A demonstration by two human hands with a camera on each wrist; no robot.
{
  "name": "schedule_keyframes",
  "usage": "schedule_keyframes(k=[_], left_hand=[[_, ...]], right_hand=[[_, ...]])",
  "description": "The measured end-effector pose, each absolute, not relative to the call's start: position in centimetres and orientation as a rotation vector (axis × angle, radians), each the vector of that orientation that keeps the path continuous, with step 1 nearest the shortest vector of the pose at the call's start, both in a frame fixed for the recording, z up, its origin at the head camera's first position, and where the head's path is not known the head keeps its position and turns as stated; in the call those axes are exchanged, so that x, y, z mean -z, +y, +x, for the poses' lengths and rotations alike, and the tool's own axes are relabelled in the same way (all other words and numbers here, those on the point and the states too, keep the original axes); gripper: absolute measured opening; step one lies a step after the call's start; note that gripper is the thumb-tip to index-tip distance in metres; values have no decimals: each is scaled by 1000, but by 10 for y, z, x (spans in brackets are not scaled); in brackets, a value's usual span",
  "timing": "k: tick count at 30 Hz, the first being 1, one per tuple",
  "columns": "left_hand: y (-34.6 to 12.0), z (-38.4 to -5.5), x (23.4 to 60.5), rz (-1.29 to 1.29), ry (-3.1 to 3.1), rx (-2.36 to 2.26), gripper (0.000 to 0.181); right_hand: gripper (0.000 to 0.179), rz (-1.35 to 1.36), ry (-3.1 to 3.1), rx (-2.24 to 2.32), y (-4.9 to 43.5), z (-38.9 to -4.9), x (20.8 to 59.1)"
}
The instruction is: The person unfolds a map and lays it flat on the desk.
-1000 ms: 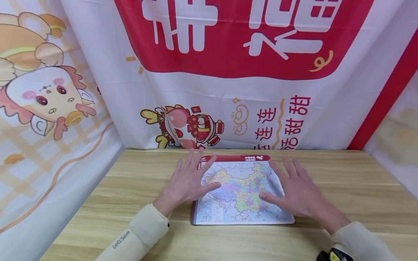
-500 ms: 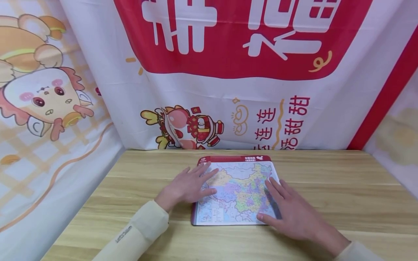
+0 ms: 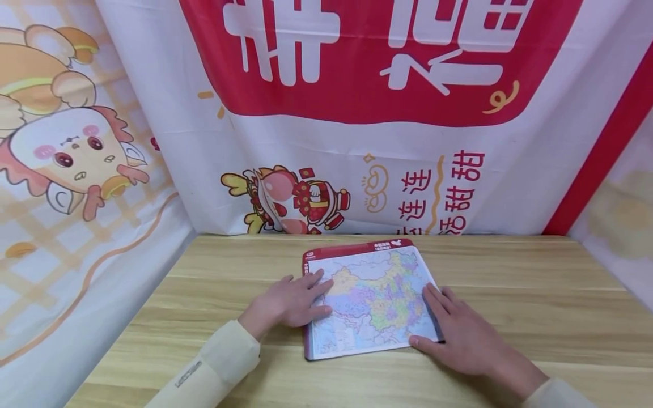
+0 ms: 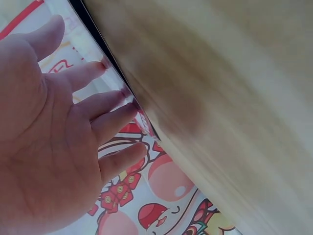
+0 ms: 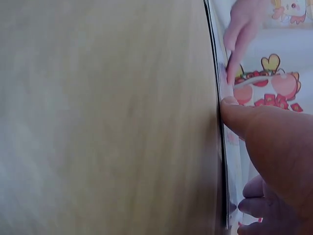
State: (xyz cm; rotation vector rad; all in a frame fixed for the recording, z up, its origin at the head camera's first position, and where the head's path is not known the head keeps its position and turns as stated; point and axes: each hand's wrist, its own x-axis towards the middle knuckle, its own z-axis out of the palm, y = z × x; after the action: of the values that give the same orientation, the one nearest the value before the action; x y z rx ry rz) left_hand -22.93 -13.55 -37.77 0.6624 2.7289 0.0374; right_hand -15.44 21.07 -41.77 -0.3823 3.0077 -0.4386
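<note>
A thin rectangular map board (image 3: 374,300) lies on the wooden table (image 3: 535,294), slightly turned. It shows a multicoloured map of China under a red top band. My left hand (image 3: 288,303) rests with spread, straight fingers on its left side. In the left wrist view, the fingertips of that hand (image 4: 58,142) touch the board's surface. At the lower right corner is my right hand (image 3: 466,337), its straight fingers along the right edge and its thumb at the front edge. The right wrist view shows the thumb (image 5: 244,115) pressing on the board's face; other fingers are partly hidden.
A white cloth backdrop (image 3: 316,147) with red and white lettering and cartoon figures hangs right behind the table's back edge. Another printed cloth (image 3: 66,249) hangs along the left side. Bare wood surrounds the board.
Both hands came down onto the board, the right one moving toward its lower right corner. The board has turned slightly counterclockwise, its lower left corner shifting toward the front.
</note>
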Motion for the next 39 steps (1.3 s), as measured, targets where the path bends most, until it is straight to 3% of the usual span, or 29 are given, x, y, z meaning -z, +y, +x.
schedule_keyframes(k=[13,29,39], left_hand=[[-145,-194,377,717,2741,-30,74],[-132,-247,377,741,2679,-223,77],[-137,-228,379,765,2664,-68,74]], right_hand=[[105,-437,3110,368,230,-171,413],[101,-493,2944,490,191,-135,406],[95,-502,3023,466,198,-145,412]])
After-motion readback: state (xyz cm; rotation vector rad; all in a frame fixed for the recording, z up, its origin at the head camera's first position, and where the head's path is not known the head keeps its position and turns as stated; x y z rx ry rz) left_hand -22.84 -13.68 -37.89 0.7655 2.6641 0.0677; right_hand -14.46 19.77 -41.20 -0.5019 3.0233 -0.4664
